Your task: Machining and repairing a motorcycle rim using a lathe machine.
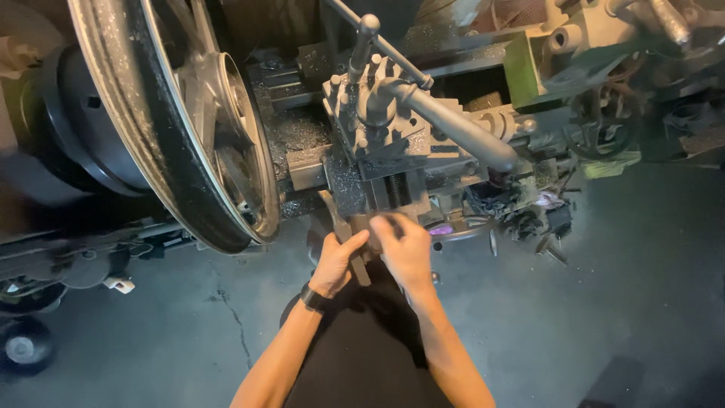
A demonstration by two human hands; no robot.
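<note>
Lathe work seen from above, listed from left to right. At far left a dark chuck body (91,136) carries a large spoked wheel rim (177,128), tilted on edge, its polished lip facing the cross slide. Below it lies the cracked concrete floor (226,317), with a small black caster (23,347) at the lower left corner.

Centre: the tool post (370,113), studded with clamping bolts and dusted with metal chips, sits on the compound slide; a long steel lever handle (453,128) runs from it toward the right, and a thinner bar (377,41) crosses above.

Just below the slide, the left hand (340,261), with a dark band at the wrist, has its fingers curled against a small crank handle (361,249) at the front of the slide. The right hand (404,249) lies just beside it, touching the same handle, fingers bent over it; motion blur at the fingertips prevents telling how tightly either hand grips.

Right of the hands, a handwheel (464,227) shows partly behind the right hand. Farther right, a green-painted machine part (521,64) and cluttered gears (604,128) occupy the upper corner.
</note>
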